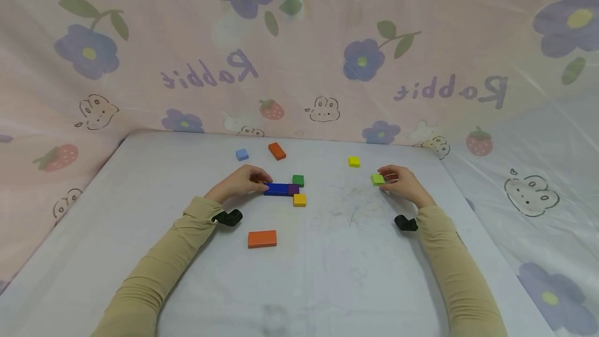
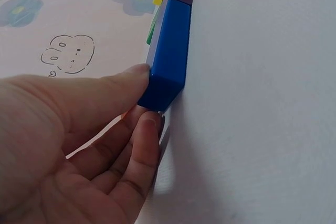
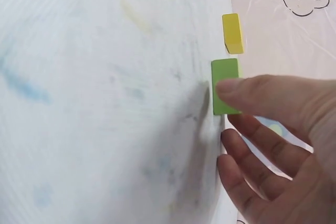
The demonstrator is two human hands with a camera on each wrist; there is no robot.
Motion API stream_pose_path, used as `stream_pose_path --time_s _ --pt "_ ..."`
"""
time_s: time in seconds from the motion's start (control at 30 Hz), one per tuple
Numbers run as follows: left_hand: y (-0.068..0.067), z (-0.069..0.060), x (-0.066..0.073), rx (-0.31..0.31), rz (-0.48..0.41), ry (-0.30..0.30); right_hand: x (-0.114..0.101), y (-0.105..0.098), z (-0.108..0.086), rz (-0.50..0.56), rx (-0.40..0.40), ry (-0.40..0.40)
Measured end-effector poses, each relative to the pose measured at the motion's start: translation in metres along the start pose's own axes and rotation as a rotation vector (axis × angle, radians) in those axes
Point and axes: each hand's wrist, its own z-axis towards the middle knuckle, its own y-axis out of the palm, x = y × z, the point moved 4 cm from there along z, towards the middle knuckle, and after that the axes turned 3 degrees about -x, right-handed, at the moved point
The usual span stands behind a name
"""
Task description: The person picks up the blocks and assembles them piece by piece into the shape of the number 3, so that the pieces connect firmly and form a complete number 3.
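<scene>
Pale pink, creased sheeting (image 1: 304, 46), printed with purple flowers (image 1: 365, 61), red strawberries (image 1: 480, 143), outlined rabbits (image 1: 531, 195), mirrored "Rabbit" lettering (image 1: 444, 89), behind and beside smudged white tabletop (image 1: 355, 285).

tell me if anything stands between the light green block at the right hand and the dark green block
Nothing visible does: only smudged tabletop lies between the light green block and the dark green block. The bright yellow block sits off that line, on its far side.
</scene>
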Motion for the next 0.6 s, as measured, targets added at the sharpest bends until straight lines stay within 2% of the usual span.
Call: stream_pose_path --time_s 0.6 --pt "0.0008 0.0006 -0.0028 -0.001 -0.017 -0.006 0.0026 0.0035 0.0061 -0.037 -0.015 0.031"
